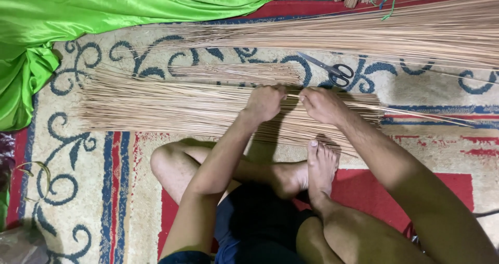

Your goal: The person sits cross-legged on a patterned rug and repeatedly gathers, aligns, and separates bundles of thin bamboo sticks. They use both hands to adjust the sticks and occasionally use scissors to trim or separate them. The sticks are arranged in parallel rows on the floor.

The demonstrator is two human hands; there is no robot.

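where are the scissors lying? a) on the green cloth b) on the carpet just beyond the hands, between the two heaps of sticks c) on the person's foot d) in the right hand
b: the scissors lie shut on the carpet past the right hand, between the near sticks and the far heap; both hands, the left hand too, pinch sticks instead.
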